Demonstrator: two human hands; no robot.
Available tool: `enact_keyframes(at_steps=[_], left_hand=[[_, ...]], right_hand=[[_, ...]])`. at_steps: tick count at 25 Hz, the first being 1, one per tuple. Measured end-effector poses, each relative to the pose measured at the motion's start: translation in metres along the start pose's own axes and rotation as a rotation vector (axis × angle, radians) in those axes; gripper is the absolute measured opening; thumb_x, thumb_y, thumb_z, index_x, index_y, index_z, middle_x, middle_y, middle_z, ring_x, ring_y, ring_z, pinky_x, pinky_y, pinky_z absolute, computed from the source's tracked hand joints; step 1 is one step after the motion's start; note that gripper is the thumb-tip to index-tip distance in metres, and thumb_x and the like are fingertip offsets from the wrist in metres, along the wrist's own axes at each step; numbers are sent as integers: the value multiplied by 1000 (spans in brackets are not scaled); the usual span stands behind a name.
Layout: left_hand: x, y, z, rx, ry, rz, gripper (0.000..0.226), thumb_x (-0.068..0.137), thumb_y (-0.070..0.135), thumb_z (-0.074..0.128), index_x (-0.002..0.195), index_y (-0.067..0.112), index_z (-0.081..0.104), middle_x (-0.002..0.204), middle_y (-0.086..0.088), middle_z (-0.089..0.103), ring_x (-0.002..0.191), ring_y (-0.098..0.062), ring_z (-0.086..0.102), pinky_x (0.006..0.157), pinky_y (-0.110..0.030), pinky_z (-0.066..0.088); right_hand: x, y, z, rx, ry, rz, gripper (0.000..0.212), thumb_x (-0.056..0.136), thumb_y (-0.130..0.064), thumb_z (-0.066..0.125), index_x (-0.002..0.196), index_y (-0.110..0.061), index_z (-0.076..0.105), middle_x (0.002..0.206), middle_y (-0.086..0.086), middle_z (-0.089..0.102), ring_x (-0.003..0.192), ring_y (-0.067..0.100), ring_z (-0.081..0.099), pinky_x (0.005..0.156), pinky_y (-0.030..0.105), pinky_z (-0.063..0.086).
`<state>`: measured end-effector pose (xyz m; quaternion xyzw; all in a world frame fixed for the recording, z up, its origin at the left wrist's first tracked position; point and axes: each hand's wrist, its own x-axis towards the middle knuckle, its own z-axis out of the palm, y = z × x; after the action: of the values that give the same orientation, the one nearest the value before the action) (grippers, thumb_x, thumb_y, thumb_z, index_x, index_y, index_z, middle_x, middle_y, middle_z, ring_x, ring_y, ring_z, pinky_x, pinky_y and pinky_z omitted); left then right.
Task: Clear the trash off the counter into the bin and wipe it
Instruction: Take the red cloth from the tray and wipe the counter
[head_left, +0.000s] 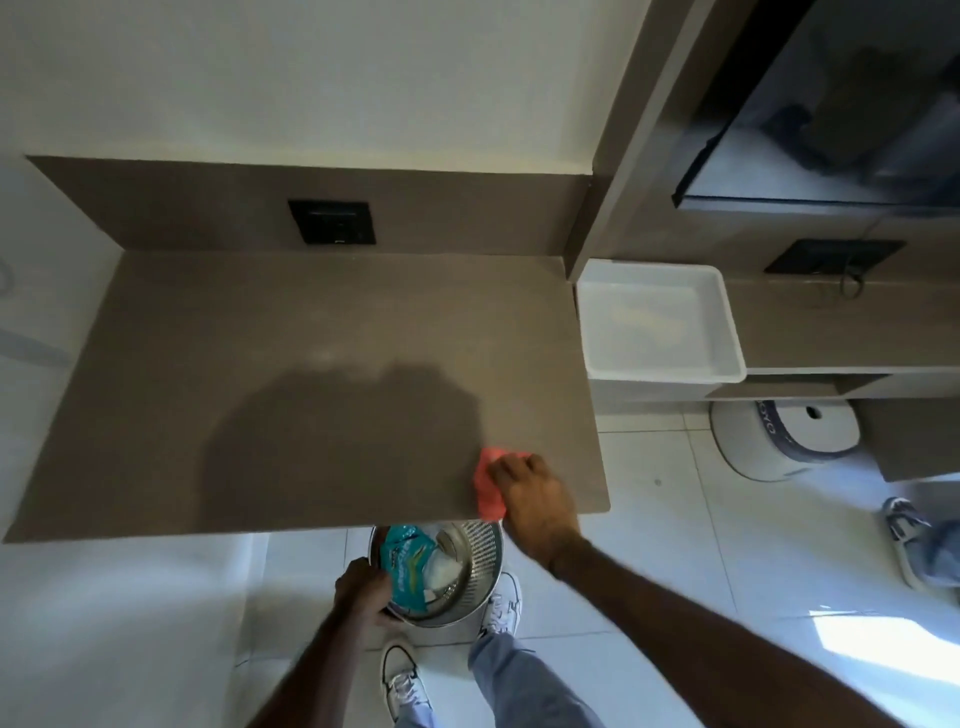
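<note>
Left hand (363, 590) — fingers curled over the near rim of the metal bin (480, 564), which sits below the counter's front edge, just ahead of the hand. Inside the bin, touching the left hand's fingertips, a teal wrapper (408, 564) and white scraps. Up and to the right, the brown counter (291, 353). Right hand (535, 499) — closed down on an orange-red cloth (488, 486), pressing it to the counter's near right corner; the cloth protrudes on the hand's left side.
</note>
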<state>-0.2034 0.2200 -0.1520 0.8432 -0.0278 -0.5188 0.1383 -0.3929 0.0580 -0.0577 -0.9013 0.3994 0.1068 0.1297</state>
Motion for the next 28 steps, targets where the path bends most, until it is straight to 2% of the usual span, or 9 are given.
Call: enact_keyframes(at_steps=[2,5,9,12,15,17,20,24,28], left_hand=[[-2,-3,-9,-16,-18,13,25,95,7,61,115,-7,59,113,-35,70,66,-46,78,66,-56,67],[-2,-11,-20,-29,-28,20,26,96,5,58,118,-9,57,115,-36,69,62,-48,77,65,-57,67],[-10,-22,-32,-41,-35,39,28,98,6,56,121,-9,57,121,-36,67,64,-49,77,62,-57,66],[-17,-32,-42,-45,-44,56,30,97,9,59,122,-8,57,120,-34,69,64,-46,78,63,-56,67],[-24,-42,-49,-23,-27,75,30,97,10,59,121,-8,59,116,-33,71,66,-45,78,57,-56,66],[-30,-46,-52,-29,-25,94,29,98,7,58,122,-8,58,118,-33,70,70,-47,78,57,-57,66],[-35,-50,-58,-24,-35,99,29,99,7,58,124,-8,57,119,-33,70,74,-47,78,59,-56,66],[-35,-58,-62,5,-49,101,31,98,12,62,123,-6,58,115,-30,73,72,-41,80,59,-54,67],[-31,-64,-56,39,-38,116,30,98,12,62,122,-5,59,111,-30,73,69,-41,79,60,-55,67]], right_hand=[[-22,-33,1,198,-9,-26,25,90,-39,56,110,-26,64,107,1,71,92,26,65,71,35,58],[-21,-51,-15,592,-2,115,30,86,-45,60,98,-20,72,87,-1,77,73,20,70,62,23,55],[-6,-12,-38,499,372,453,31,81,-33,66,102,-11,73,95,11,71,79,27,65,67,26,47],[-9,-10,-27,224,112,563,33,84,-32,65,107,-9,69,105,16,66,94,36,64,81,37,54],[-15,-53,-9,181,34,395,27,86,-35,62,99,-11,68,99,11,69,89,31,66,76,36,58],[-15,-77,-8,392,-35,330,25,89,-34,59,90,-12,70,90,8,72,80,28,67,73,34,57],[-6,-83,-15,982,-167,530,14,87,-14,57,86,-15,71,80,4,69,73,23,63,74,36,56],[8,-49,-27,1100,84,734,12,80,-13,65,90,-12,72,84,11,69,79,28,65,72,37,53],[-8,-12,-37,689,294,901,52,73,-44,74,114,-13,68,111,12,69,105,34,66,84,40,54]])
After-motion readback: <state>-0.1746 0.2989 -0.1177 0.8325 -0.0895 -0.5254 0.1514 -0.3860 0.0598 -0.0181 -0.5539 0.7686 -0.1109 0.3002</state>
